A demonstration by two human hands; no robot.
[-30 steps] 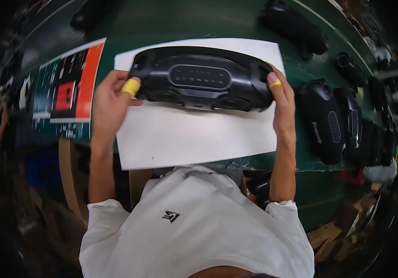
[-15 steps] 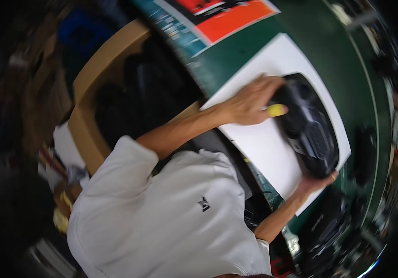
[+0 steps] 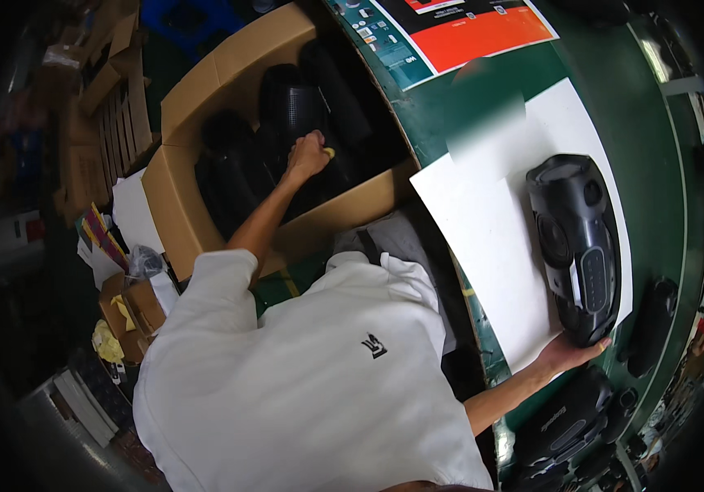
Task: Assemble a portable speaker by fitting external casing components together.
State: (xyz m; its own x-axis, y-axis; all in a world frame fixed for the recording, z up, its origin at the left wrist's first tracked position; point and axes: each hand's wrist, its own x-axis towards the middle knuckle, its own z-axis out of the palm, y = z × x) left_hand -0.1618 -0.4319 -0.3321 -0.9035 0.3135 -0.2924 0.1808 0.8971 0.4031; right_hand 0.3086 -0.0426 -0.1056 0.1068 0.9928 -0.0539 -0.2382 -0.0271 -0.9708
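Observation:
A black portable speaker [image 3: 577, 246] with rounded ends and a button panel lies on a white sheet [image 3: 483, 238]. Its near end rests in my right hand [image 3: 569, 354], which is closed around it. My left hand [image 3: 309, 156] is inside an open cardboard box [image 3: 225, 61], its fingers curled against the dark contents. A yellow cover shows on one of its digits. Several black speakers [image 3: 290, 102] fill the box, one with a mesh front right beyond that hand. What the left fingers hold, if anything, is hidden.
More black speakers [image 3: 565, 418] stand at the near right of the green table [image 3: 655, 221]. An orange and black printed sheet [image 3: 487, 37] lies at its far end. Left of the box are a small open carton [image 3: 135, 307], loose papers and a blue crate [image 3: 188, 20].
My left hand has left the speaker on the white sheet and moved left into the cardboard box. The right hand stays at the speaker's near end.

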